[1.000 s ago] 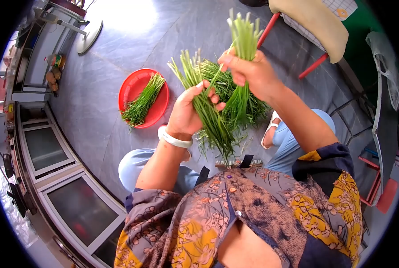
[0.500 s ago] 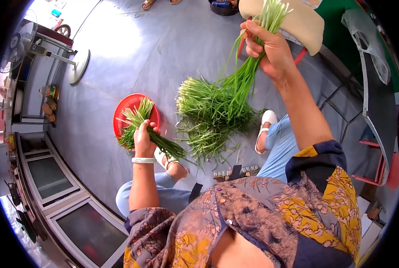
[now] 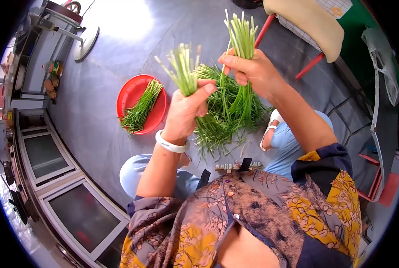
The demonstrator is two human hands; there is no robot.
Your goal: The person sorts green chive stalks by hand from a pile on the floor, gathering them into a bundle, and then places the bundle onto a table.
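Observation:
My left hand (image 3: 188, 107), with a white bangle at the wrist, is closed round a bunch of green stalks, pale ends up and a little blurred. To its right, my right hand (image 3: 253, 73) grips a second upright bunch, its long green leaves hanging down. Below and behind both hands, a loose pile of green stalks (image 3: 217, 96) lies on the grey floor. A red round plate (image 3: 156, 117) at the left holds a small bundle of the same stalks (image 3: 142, 106), lying slantwise.
A seat with a beige cover (image 3: 309, 22) and red legs stands at the upper right. A white round fan base (image 3: 86, 43) is at the upper left, above cabinets with framed panels (image 3: 81, 214). My feet in white sandals flank the pile.
My left hand has moved right and up with its bunch, from over the red plate to beside my right hand. My right hand has come lower and slightly left, still gripping stalks. The view has shifted.

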